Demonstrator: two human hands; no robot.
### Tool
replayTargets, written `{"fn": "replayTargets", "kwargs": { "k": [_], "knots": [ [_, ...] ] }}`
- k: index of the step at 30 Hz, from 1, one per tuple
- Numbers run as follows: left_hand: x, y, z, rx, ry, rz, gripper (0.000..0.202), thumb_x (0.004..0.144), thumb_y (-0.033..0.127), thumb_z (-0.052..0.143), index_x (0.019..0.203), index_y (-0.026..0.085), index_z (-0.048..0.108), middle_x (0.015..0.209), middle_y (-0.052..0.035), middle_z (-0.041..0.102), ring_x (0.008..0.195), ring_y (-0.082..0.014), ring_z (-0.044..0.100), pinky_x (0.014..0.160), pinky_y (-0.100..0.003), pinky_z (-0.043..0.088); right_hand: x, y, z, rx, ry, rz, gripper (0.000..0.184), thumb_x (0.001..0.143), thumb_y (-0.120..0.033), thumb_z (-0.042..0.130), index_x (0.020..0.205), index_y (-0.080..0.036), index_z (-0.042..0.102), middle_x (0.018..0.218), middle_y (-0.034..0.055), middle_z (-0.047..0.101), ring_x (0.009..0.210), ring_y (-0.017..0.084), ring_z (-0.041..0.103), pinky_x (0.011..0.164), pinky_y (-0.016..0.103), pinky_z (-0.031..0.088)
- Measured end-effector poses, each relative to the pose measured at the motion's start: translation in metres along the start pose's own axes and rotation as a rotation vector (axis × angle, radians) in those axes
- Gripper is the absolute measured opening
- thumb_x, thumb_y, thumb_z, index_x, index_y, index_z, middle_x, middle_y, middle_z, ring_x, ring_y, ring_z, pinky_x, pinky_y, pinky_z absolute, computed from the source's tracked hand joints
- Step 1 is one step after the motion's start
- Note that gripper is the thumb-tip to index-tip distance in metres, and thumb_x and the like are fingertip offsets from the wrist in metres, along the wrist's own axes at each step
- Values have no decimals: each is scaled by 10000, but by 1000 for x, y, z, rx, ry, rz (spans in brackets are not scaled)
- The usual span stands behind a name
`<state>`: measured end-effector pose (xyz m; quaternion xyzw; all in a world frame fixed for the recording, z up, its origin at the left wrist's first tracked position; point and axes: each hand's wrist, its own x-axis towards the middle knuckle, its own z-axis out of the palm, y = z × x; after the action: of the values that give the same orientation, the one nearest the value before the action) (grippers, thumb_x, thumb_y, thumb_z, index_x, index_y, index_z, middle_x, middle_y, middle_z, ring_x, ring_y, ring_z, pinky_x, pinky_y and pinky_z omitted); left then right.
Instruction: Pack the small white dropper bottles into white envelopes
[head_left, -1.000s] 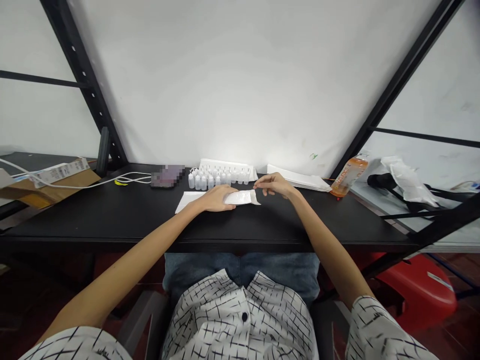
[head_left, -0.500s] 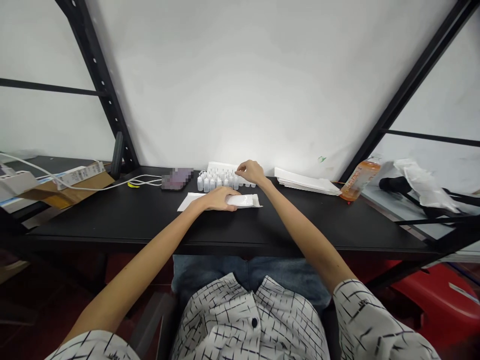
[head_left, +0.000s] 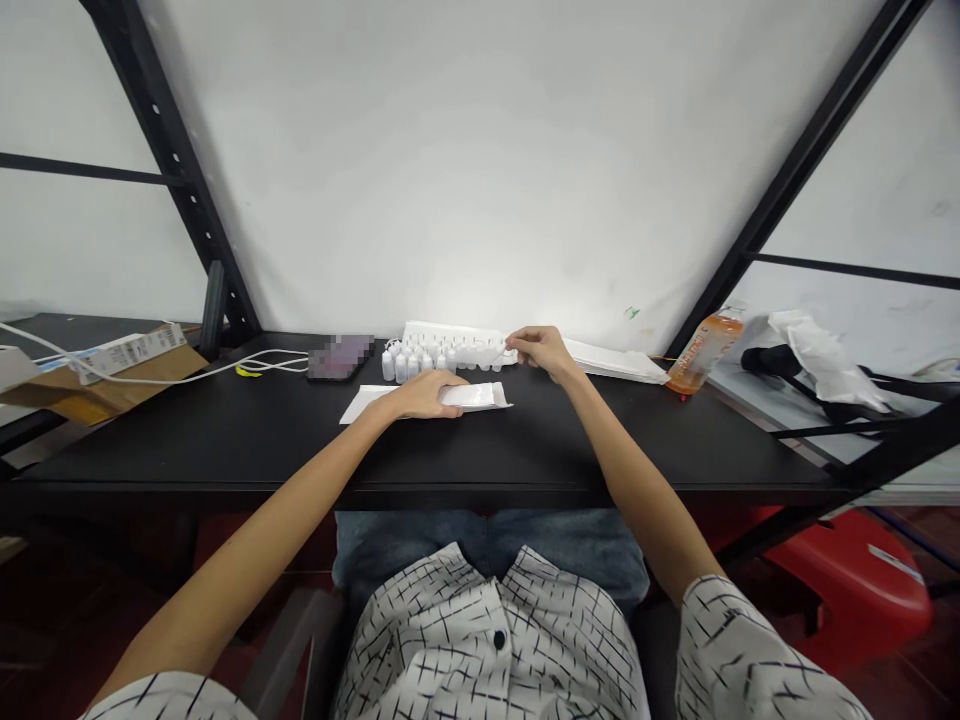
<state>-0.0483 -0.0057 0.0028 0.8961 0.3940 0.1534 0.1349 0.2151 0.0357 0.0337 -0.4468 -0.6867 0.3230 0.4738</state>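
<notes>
My left hand (head_left: 426, 396) grips a flat white paper packet (head_left: 480, 394), thumb at its near side and fingers over the top. The packet lies on the black desk and has a shiny strip along its right part. Beyond it, my right hand (head_left: 541, 350) is closed in a pinch at the right end of a group of small white dropper bottles (head_left: 420, 364). What its fingertips hold, if anything, is too small to make out. The bottles stand in rows, several with thin tips pointing up. A white sheet or tray (head_left: 442, 330) is partly visible behind them.
A stack of white paper packets (head_left: 619, 362) lies right of my right hand, then an orange drink bottle (head_left: 705, 352). To the left are a phone (head_left: 341, 358), a white cable (head_left: 277, 360) and an opened cardboard box (head_left: 142, 375). Black metal posts (head_left: 180, 160) flank the desk (head_left: 480, 455).
My right hand has moved to the right, from above the bottles to their right end, still pinched. My left hand stays on the packet. The camera view has shifted slightly.
</notes>
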Motion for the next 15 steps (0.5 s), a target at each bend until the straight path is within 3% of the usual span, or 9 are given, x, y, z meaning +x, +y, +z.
{"fn": "replayTargets", "kwargs": {
  "k": [5,9,15],
  "knots": [
    [2,-3,2,-9,20,14,567,750,434,649,1264,197,680,1301,-75,695,1162,-297,636,990,-370,479,-24,16,-19,192,17,149,270,632,-338,855,738,-129,720,741,80,714,496,79,525,358,189,277],
    [3,-7,5,-5,40,-15,622,760,471,639,1309,180,659,1307,-90,688,1166,-309,635,977,-380,488,-28,18,-8,187,-97,240,195,639,-239,857,725,-113,735,730,84,729,485,77,558,360,171,313],
    [4,-8,7,35,57,-20,627,764,524,656,1299,196,665,1310,-88,684,1186,-318,623,978,-390,488,-32,13,2,120,-283,251,161,673,-202,851,764,-90,779,758,108,753,506,105,636,382,167,363]
  ]
}}
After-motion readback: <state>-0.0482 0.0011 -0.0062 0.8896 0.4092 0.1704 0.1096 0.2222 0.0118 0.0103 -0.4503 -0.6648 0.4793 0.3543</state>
